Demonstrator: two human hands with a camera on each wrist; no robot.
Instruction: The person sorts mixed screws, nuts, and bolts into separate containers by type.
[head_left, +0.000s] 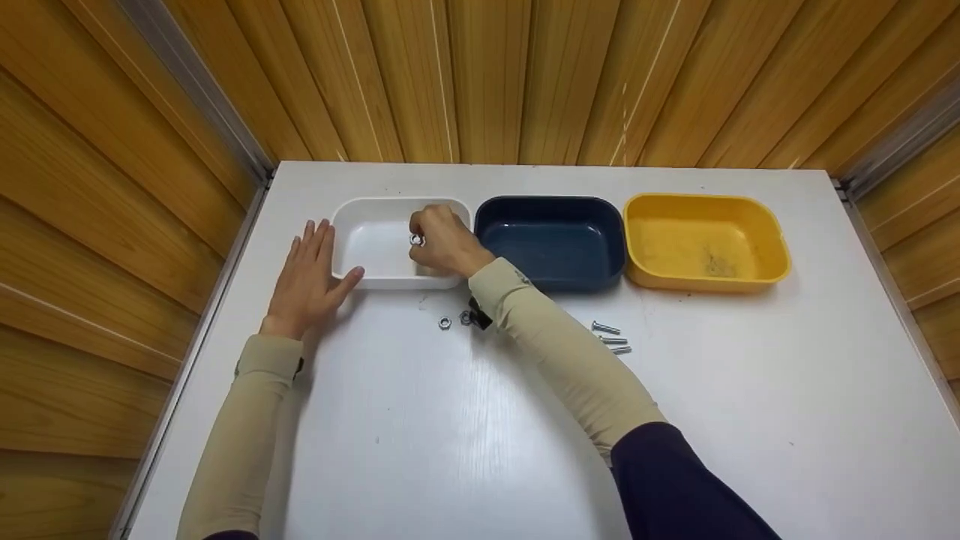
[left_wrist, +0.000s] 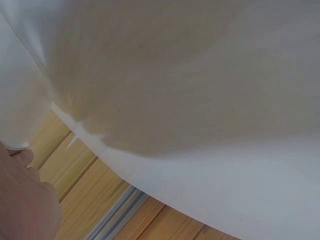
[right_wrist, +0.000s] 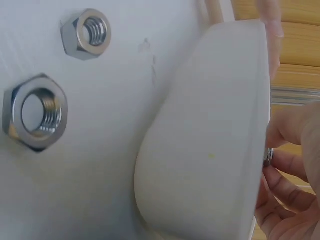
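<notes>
My right hand [head_left: 448, 241] pinches a hex nut [head_left: 417, 239] over the right part of the white tray [head_left: 397, 283]. In the right wrist view, that nut [right_wrist: 269, 156] shows between thumb and fingers, partly hidden behind the tray's wall [right_wrist: 205, 135]. At the tray's left end my left hand [head_left: 304, 281] rests with straight fingers, its thumb at the front left corner. Two more hex nuts lie on the table before the tray: one nut [head_left: 445, 322] and, beside the right wrist strap, another nut [head_left: 466, 318]. The left wrist view shows mostly tabletop and part of the left hand [left_wrist: 27, 200].
Right of the white tray stand a dark blue tray [head_left: 551, 283] and a yellow tray [head_left: 705, 283], side by side. Several bolts [head_left: 606, 328] lie on the white table [head_left: 420, 450], partly behind my right forearm. Wood-panelled walls [head_left: 487, 82] close off the back and sides.
</notes>
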